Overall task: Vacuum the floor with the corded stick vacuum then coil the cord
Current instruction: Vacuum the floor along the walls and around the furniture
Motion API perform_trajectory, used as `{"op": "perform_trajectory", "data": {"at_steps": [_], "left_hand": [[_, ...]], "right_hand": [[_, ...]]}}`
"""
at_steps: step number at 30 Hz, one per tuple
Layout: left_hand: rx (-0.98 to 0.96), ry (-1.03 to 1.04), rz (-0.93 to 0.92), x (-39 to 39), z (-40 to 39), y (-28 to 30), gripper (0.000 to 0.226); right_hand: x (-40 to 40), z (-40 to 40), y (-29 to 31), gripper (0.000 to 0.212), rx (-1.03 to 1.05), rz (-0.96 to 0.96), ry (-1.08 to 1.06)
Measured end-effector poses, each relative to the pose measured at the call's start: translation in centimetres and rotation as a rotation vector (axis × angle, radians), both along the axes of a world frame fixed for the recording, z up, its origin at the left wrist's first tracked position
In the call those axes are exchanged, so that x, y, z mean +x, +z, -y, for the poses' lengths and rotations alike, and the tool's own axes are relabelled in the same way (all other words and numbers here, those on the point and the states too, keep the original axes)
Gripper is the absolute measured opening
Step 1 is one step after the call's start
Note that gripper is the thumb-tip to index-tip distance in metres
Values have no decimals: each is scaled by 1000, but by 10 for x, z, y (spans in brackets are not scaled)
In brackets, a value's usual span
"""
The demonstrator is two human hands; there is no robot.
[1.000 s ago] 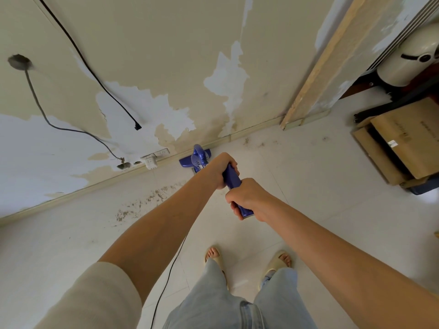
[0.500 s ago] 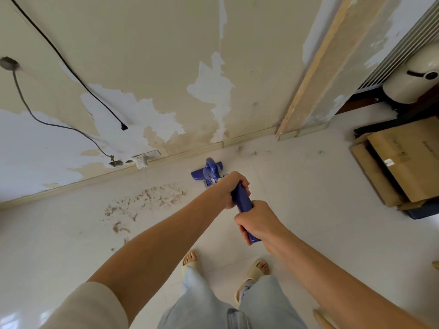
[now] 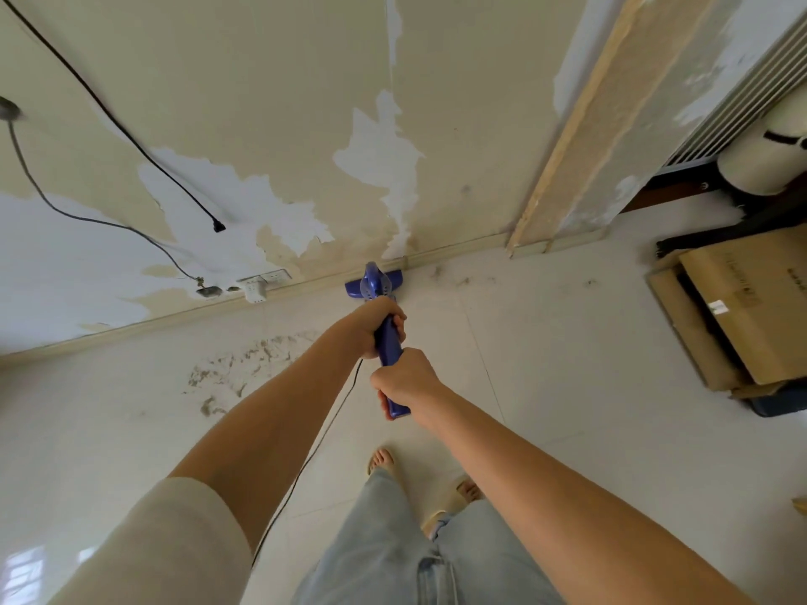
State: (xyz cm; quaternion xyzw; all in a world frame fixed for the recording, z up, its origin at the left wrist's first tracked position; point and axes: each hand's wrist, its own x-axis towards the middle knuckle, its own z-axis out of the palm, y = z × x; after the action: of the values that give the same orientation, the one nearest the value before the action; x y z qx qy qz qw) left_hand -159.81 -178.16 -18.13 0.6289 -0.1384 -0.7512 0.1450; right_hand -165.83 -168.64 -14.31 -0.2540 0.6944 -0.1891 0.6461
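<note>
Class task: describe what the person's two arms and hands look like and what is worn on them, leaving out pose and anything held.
The left hand and right hand are bare, with no gloves, rings or watch visible. The left arm has a cream sleeve pushed up above the elbow. The right arm is bare as far as the frame shows.
</note>
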Motion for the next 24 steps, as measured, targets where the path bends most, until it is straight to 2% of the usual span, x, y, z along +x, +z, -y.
{"op": "perform_trajectory", "data": {"at_steps": [6,10,16,24], "left_hand": [[20,2,-20,-5,-3,7,17],[-7,19,-8,0,9,9,19],[-20,-65,43,10,21,4,20],[-2,-34,-15,12,5,-3,20]], "right_hand": [[-15,-1,19,12,5,-31,89],[-10,12,20,13,0,-27,107],[7,20,9,13,-11,6,48],[2,6,8,14,-15,-55,156]]}}
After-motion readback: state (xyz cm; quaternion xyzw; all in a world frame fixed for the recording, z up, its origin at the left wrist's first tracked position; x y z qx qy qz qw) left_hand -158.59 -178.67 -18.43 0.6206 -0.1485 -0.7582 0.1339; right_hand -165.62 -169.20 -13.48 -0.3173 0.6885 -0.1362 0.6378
